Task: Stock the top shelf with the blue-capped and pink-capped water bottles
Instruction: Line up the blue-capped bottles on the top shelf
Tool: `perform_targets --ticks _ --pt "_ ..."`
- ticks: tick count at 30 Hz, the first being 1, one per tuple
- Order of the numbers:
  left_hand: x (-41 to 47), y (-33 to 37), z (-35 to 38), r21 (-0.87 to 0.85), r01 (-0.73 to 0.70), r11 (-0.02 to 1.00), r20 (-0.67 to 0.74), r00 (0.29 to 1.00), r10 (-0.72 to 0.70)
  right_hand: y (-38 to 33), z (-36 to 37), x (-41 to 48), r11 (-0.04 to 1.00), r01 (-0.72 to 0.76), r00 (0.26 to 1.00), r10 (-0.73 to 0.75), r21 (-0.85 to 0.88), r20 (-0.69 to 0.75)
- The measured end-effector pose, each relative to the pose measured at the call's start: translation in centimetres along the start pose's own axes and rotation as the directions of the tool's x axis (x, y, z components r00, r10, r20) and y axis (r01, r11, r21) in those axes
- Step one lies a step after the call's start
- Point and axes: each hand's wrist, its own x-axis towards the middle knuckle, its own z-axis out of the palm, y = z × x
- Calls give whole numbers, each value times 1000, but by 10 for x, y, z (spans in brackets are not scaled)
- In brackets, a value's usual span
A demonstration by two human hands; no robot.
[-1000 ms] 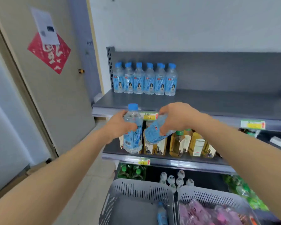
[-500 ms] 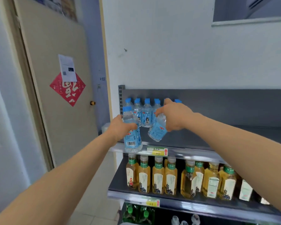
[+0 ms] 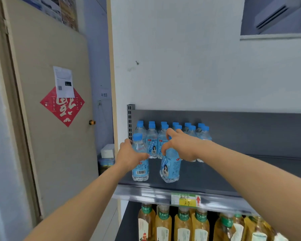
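Observation:
Two blue-capped water bottles stand on the grey top shelf [image 3: 250, 173] near its front left. My left hand [image 3: 130, 156] is wrapped around the left bottle [image 3: 140, 169], which stands upright. My right hand [image 3: 179, 146] grips the top of the right bottle [image 3: 170, 168], which leans slightly; its cap is hidden under my fingers. Behind them, several blue-capped bottles [image 3: 191, 132] stand in two rows against the shelf's back panel. No pink-capped bottle is in view.
The shelf below holds a row of yellow tea bottles [image 3: 182, 225] with green caps. A yellow price tag [image 3: 186, 200] sits on the top shelf's front rail. A beige door [image 3: 50, 136] with a red diamond sticker is at the left. The top shelf's right part is bare.
Both hands rose from in front of the lower shelf up to the top shelf and set the two bottles down on it. The right bottle went from tilted to nearly upright.

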Motion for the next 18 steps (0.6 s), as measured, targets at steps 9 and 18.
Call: perform_targets --ticks 9,18 --pt "38 -16 9 -10 45 999 57 997 -44 8 34 45 893 -61 994 95 446 -55" --pt "45 -44 14 -38 78 996 109 991 -74 0 72 42 455 -242 922 383 857 57"
